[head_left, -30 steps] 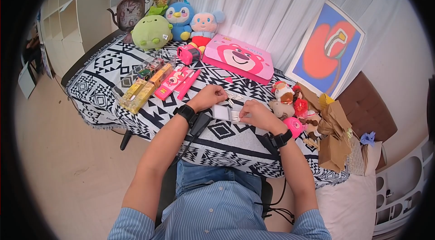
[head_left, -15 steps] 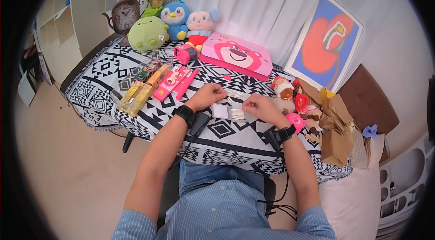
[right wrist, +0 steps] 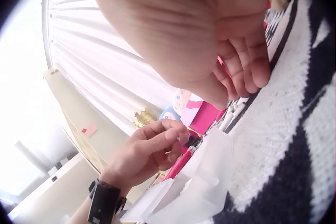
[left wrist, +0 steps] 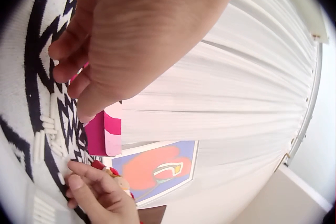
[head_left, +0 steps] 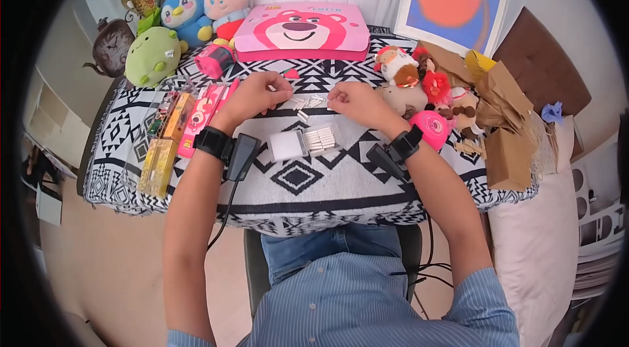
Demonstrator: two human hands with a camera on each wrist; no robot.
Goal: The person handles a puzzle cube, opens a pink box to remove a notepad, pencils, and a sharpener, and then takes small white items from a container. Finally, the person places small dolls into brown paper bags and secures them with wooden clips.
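My left hand (head_left: 259, 97) hovers at the left of a loose pile of short white rods (head_left: 303, 115), fingers loosely bent and thumb apart from them in the left wrist view. Across the pile, my right hand (head_left: 359, 102) has its fingertips low by the cloth, close to the rods. No object shows between the fingers of either hand. Nearer to me lies a small clear plastic case, its whitish lid (head_left: 286, 145) folded out to the left. More white rods (head_left: 320, 140) lie side by side inside it.
A patterned black-and-white cloth (head_left: 354, 180) covers the table. Behind stands a pink bear box (head_left: 301, 33). Plush toys (head_left: 154, 55) and yellow packs (head_left: 157, 167) sit to the left; small dolls (head_left: 400, 67), a pink round item (head_left: 429, 128) and brown paper (head_left: 504, 111) to the right.
The right hand has left the clear case and moved away from me to the loose rods. The left hand stays by the pile. The head view has turned and moved closer.
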